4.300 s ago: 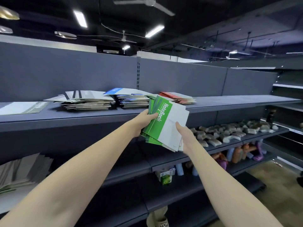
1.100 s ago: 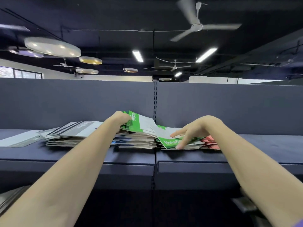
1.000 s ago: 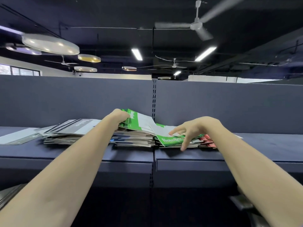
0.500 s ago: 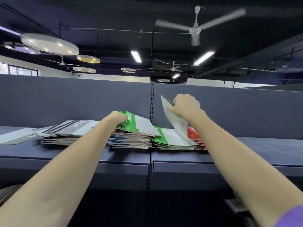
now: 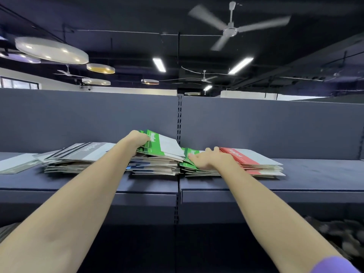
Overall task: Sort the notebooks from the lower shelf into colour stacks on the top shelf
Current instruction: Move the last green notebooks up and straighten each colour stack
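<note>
Dark ceiling (image 5: 118,14), spinning fan (image 5: 232,30)

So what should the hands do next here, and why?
Probably the right hand, resting flat on the green stack beside the red stack, should take the next notebook from the green bundle gripped by the left hand, since that bundle is not yet set down.

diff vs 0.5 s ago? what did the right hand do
The right hand lowered the notebook it had held upright and let go; a red-and-white notebook now tops the red stack, and the hand rests flat on the green notebook stack. Unchanged: the left hand grips the bundle of green notebooks above the blue stack; the grey stack stays put.
</note>
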The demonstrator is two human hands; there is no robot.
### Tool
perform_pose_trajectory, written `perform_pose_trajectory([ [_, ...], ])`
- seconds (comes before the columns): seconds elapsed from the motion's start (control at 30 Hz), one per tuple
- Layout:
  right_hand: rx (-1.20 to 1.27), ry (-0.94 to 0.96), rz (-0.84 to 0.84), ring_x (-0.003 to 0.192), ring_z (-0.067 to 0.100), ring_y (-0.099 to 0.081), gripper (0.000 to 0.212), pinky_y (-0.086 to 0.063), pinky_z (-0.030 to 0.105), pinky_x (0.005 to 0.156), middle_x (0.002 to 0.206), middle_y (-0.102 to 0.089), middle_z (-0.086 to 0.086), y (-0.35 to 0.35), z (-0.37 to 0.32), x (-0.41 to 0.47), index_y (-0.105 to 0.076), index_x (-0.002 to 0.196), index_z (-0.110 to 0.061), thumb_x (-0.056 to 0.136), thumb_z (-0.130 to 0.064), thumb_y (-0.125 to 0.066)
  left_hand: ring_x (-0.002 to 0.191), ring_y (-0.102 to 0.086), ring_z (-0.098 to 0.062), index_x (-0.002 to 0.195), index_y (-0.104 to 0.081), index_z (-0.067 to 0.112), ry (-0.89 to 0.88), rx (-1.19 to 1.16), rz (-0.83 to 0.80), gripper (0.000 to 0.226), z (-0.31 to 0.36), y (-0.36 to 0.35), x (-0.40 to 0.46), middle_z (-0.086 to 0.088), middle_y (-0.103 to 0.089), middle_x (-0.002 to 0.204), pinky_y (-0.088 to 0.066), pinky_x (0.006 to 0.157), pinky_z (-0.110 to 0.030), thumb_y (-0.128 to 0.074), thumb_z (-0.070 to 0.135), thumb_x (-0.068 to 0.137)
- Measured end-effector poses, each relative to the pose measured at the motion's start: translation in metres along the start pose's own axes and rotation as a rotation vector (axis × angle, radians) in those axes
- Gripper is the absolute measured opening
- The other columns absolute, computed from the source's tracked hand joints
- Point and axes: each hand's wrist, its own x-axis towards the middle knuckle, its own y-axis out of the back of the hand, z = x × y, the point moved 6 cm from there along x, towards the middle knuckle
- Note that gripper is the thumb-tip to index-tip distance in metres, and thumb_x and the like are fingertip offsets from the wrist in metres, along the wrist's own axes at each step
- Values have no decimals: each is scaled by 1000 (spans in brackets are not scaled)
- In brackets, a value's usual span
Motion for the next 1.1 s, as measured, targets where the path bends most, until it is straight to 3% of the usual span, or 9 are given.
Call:
perform_pose_trajectory([
  [0.3, 133, 78, 93, 143, 39, -27, 62, -25, 52, 116, 156, -26, 12, -2, 4, -3, -39, 148, -48, 95, -75, -21, 97, -65, -34, 123, -55, 0, -4, -179, -12, 39, 0, 11, -7, -17, -65, 113, -56, 81, -44, -70, 15, 91],
  [0.4, 172, 113, 39, 145, 40, -22, 61, -20, 54, 118, 157, -23, 12, -2, 6, -4, -35, 150, -49, 95, -74, -27, 76, -64, -24, 124, -55, 5, -29, -296, 4, 33, 5, 24, -13, -12, -66, 102, -51, 58, -33, -66, 11, 94],
  [0.5, 172, 122, -8, 144, 41, -22, 61, -21, 55, 118, 157, -23, 12, -1, 8, -2, -33, 151, -49, 95, -73, -28, 76, -67, -24, 127, -56, 2, -16, -437, 31, 34, 8, 38, -12, -13, -68, 105, -54, 56, -34, -63, 12, 95],
  [0.67, 186, 155, 34, 135, 38, -41, 58, -36, 48, 112, 150, -41, 14, 5, 7, -2, -47, 146, -35, 98, -66, -37, 38, -61, -12, 102, -57, 7, -8, -554, -5, 5, 36, 29, -35, -7, -61, 78, -43, 31, -20, -53, 11, 101],
  [0.73, 468, 190, 106, 109, 29, -61, 40, -52, 35, 88, 134, -60, 15, 15, 6, -2, -60, 135, -16, 103, -37, -48, 51, -64, -16, 108, -56, 7, -2, -536, -72, 9, 46, 13, -45, -7, -63, 79, -45, 33, -21, -53, 13, 102],
  [0.8, 1059, 65, 119, 73, 21, -66, 34, -49, 25, 56, 100, -73, 14, 21, 16, -1, -63, 125, -2, 105, -23, -43, 63, -64, -20, 111, -57, 4, -13, -484, -118, 13, 53, -2, -52, -9, -65, 82, -49, 37, -23, -54, 13, 101],
  [0.9, 1624, -3, 13, 81, 28, -68, 51, -57, 35, 68, 94, -70, 16, 22, 26, -7, -61, 112, 3, 104, -45, -47, 75, -65, -26, 120, -55, 0, -44, -360, -138, 26, 58, -19, -57, -15, -67, 99, -56, 55, -32, -57, 16, 100],
  [1.0, 1448, 63, 34, 85, 24, -68, 43, -58, 34, 71, 102, -70, 15, 24, 28, -17, -66, 110, 6, 83, -24, -82, 89, -66, -29, 129, -51, 5, -67, -332, -148, 36, 59, -31, -62, -17, -66, 114, -56, 68, -38, -61, 19, 98],
  [1.1, 1404, 7, 119, 52, 11, -61, 29, -52, 23, 51, 79, -66, 11, 22, 35, -20, -67, 100, 10, 78, -2, -83, 108, -64, -30, 130, -48, 7, -76, -312, -150, 50, 59, -35, -67, -11, -63, 119, -54, 90, -44, -71, 29, 92],
])
